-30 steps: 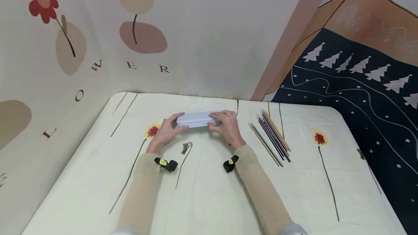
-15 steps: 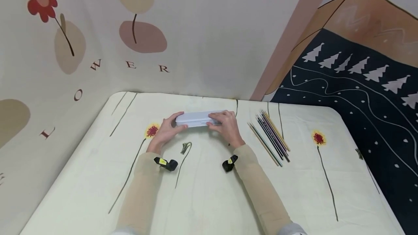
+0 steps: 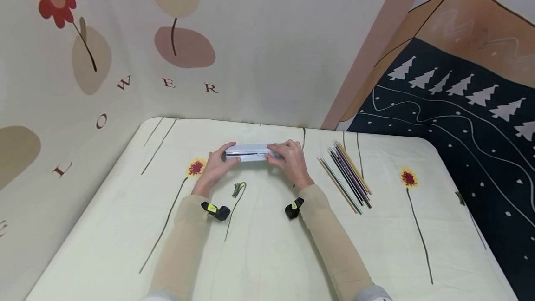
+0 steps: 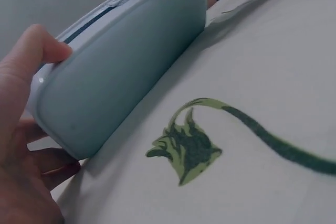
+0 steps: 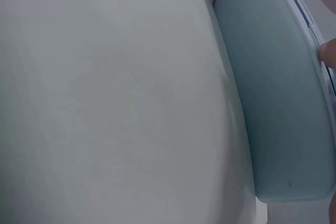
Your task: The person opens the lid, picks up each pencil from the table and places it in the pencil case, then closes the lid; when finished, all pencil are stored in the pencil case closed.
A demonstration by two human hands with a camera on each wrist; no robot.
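Observation:
A pale blue pencil case (image 3: 251, 147) lies lengthwise across the far middle of the table. My left hand (image 3: 214, 169) grips its left end, thumb at the front seam and fingers round the end, as the left wrist view confirms. At the right end my right hand (image 3: 290, 160) holds the case, its thumb at the seam and fingers over the lid. A thin dark gap shows between lid and base in the head view; what lies inside is hidden. The case's smooth side (image 5: 278, 103) fills much of the right wrist view.
Several pencils (image 3: 349, 175) lie in a loose bundle to the right of the case. A white cloth (image 3: 267, 250) printed with flowers covers the table. Behind it hangs a patterned fabric wall (image 3: 267, 50), with a dark one (image 3: 451, 110) at the right.
The lid has parted slightly from the base, and a dark gap now shows along the front seam. Both hands stay at the ends of the pencil case; the pencils have not moved.

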